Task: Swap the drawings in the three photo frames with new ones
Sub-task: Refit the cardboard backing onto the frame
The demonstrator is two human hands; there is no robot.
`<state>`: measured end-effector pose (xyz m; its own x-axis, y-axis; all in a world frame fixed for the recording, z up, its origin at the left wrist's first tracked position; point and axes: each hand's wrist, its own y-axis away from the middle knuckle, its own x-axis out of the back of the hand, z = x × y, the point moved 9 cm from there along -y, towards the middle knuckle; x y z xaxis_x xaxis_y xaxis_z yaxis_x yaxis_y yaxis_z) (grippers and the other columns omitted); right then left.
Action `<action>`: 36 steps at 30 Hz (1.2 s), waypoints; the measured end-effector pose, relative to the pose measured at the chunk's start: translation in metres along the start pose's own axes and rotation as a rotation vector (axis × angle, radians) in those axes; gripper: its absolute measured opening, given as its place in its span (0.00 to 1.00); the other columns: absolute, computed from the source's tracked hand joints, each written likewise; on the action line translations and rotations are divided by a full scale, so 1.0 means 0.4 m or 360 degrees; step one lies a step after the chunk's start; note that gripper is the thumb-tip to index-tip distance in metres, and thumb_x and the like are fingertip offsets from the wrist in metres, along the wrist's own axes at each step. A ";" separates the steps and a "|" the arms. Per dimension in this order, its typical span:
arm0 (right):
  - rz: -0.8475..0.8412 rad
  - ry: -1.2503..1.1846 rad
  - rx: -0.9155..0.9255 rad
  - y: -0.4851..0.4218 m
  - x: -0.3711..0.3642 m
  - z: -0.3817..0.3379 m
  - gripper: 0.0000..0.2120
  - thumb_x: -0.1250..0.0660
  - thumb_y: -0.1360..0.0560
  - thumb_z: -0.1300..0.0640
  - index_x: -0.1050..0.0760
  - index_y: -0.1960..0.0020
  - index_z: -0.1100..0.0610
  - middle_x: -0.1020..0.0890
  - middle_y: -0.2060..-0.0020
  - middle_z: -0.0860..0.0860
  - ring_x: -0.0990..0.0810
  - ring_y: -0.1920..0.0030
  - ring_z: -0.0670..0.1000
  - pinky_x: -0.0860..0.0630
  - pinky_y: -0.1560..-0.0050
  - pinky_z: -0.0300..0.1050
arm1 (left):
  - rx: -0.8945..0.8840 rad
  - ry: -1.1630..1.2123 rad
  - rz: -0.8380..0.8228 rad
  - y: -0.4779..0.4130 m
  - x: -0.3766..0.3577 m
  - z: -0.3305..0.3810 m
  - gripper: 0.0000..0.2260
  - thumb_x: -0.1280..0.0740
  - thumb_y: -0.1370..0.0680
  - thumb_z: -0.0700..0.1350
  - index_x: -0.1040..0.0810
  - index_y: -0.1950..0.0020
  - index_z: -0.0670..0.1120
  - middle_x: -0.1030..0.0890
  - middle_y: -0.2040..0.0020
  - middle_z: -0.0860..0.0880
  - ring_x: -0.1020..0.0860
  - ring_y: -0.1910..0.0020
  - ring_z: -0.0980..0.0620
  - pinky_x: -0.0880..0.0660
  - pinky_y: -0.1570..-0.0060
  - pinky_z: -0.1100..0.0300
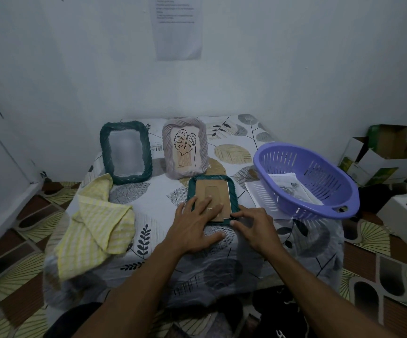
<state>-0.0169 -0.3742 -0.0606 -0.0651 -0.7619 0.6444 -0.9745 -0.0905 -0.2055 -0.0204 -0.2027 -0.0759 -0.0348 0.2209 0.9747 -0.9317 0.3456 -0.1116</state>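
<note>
Just below the middle of the picture, a face-down frame (209,178) lies on the patterned tablecloth (158,203), its brown backing board (219,191) uppermost. The left hand (192,223) rests flat on the board, fingers straight and spread. The right hand (253,228) pinches the frame's lower right corner between curled thumb and forefinger. Above them stand a dark green frame (125,152) and a grey frame (185,147) holding a leaf drawing (185,148). At right, a purple basket (319,167) holds papers (288,189); a yellow cloth (97,223) lies at left.
</note>
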 end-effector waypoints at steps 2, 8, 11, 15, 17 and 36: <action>-0.0001 0.0044 0.0019 -0.004 0.001 -0.004 0.09 0.25 0.31 0.49 0.17 0.51 0.44 0.18 0.51 0.46 0.24 0.43 0.50 0.26 0.41 0.49 | 0.0024 0.0105 0.0015 0.002 0.008 -0.004 0.40 0.49 0.30 0.75 0.57 0.23 0.61 0.53 0.21 0.55 0.53 0.22 0.46 0.53 0.26 0.42; 0.0113 0.0259 0.0097 -0.031 0.012 -0.024 0.05 0.32 0.26 0.53 0.20 0.51 0.48 0.17 0.53 0.46 0.24 0.48 0.53 0.26 0.45 0.50 | 0.0226 0.0321 0.0410 0.047 0.099 -0.070 0.39 0.39 0.31 0.68 0.36 0.27 0.47 0.34 0.27 0.48 0.37 0.29 0.48 0.39 0.30 0.52; 0.0070 0.0321 0.0162 -0.040 -0.004 -0.039 0.14 0.37 0.27 0.47 0.21 0.44 0.47 0.19 0.44 0.48 0.26 0.41 0.54 0.30 0.41 0.53 | 0.0231 0.0408 0.0523 0.085 0.102 -0.104 0.29 0.38 0.32 0.66 0.26 0.40 0.47 0.25 0.42 0.50 0.29 0.42 0.50 0.31 0.44 0.56; -0.0090 0.0295 0.0235 -0.036 -0.042 -0.076 0.16 0.37 0.24 0.44 0.24 0.37 0.44 0.30 0.31 0.48 0.36 0.31 0.52 0.38 0.34 0.54 | 0.0237 0.0532 0.0539 0.100 0.098 -0.113 0.25 0.37 0.32 0.64 0.23 0.44 0.48 0.22 0.46 0.51 0.26 0.45 0.50 0.29 0.46 0.53; -0.0139 0.0310 0.0268 -0.037 -0.054 -0.083 0.15 0.35 0.23 0.46 0.23 0.37 0.42 0.31 0.30 0.48 0.36 0.31 0.52 0.37 0.33 0.55 | 0.0239 0.0547 0.0586 0.100 0.106 -0.109 0.23 0.37 0.32 0.64 0.22 0.46 0.49 0.20 0.47 0.51 0.25 0.46 0.51 0.27 0.45 0.53; -0.0219 0.0418 0.0239 -0.041 -0.066 -0.081 0.14 0.35 0.23 0.49 0.22 0.38 0.42 0.29 0.31 0.48 0.35 0.32 0.51 0.37 0.36 0.51 | 0.0266 0.0551 0.0411 0.094 0.088 -0.119 0.26 0.37 0.33 0.67 0.20 0.41 0.56 0.23 0.40 0.53 0.26 0.41 0.53 0.29 0.41 0.52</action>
<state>-0.0060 -0.3318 -0.0506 -0.0072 -0.5465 0.8374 -0.9366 -0.2897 -0.1970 -0.0395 -0.1387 -0.0549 -0.1770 0.5817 0.7939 -0.9549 0.0938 -0.2816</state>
